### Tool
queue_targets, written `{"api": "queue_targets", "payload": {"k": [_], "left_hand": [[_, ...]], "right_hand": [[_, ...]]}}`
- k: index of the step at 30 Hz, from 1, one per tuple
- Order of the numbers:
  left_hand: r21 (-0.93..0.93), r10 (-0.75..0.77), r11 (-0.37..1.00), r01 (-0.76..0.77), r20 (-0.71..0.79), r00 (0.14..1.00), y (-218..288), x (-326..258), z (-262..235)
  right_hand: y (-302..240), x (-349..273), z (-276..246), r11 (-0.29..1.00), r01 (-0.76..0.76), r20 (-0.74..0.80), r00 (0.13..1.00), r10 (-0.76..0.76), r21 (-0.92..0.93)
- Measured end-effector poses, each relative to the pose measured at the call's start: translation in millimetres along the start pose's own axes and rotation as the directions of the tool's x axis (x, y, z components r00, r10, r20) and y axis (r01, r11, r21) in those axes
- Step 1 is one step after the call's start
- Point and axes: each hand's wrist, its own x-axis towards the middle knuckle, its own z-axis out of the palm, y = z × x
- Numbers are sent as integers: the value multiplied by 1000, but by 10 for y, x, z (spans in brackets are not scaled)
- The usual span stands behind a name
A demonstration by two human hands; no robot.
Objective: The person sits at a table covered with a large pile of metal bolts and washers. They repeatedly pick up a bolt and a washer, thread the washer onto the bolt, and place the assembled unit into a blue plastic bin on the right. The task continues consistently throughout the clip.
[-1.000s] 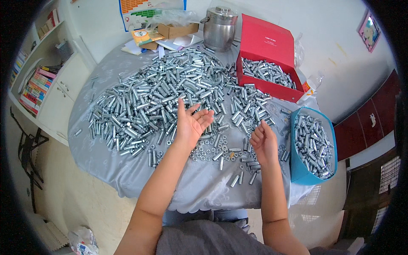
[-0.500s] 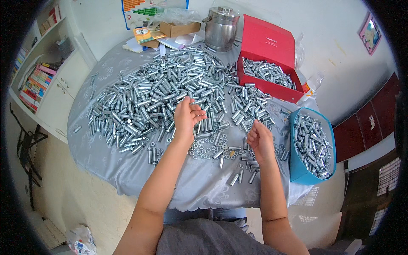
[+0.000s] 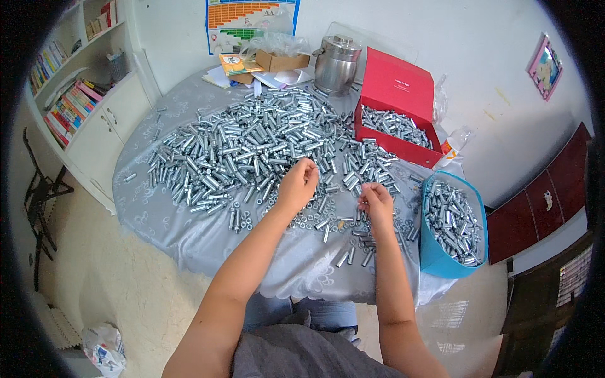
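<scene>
A broad heap of shiny metal sleeve anchors [image 3: 233,142] covers much of the round table. My left hand [image 3: 299,186] is over the heap's near right edge, its fingers curled together; whatever they may hold is hidden. To its right, my right hand [image 3: 378,206] has thumb and fingers pinched above a smaller scatter of anchors [image 3: 368,167], and anything in that pinch is too small to make out. Loose nuts and washers [image 3: 305,220] lie between and below the hands. A few separate metal sleeves [image 3: 342,259] rest nearer the table's front edge.
An open red box [image 3: 403,148] of anchors stands at the back right. A blue fabric bin [image 3: 435,252], also full of them, sits at the right edge. Behind the heap are a steel pot [image 3: 338,66], a cardboard box [image 3: 282,62] and papers. A grey cloth [image 3: 157,217] covers the table.
The view has shifted slightly. My left hand has gone from loosely spread fingers to curled ones and come nearer the right hand. The right hand's fingers now pinch forward.
</scene>
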Motion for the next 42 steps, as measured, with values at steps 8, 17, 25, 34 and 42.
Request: {"api": "queue_targets", "payload": {"k": [8,17,25,34,42], "left_hand": [[218,174,954,-206,157,972,166,-66,-80],[341,-30,921,-186,539,842,587,-341,-388],[348,15,880,-322,658,753,585,-485,-423],[280,-14,948,-152,513,858,593,-299,-350],[527,113,817,-234,251,961,392,76,-127]], "right_hand": [[168,-4,32,813,408,217,912,-347,-416],[-50,-158,-85,435,659,604,747,-280,-614],[-132,-165,-177,360,639,628,761,-164,-680],[-60,-5,-172,526,559,321,818,-477,-641],[-177,78,-226,970,232,-122,963,-239,-70]]}}
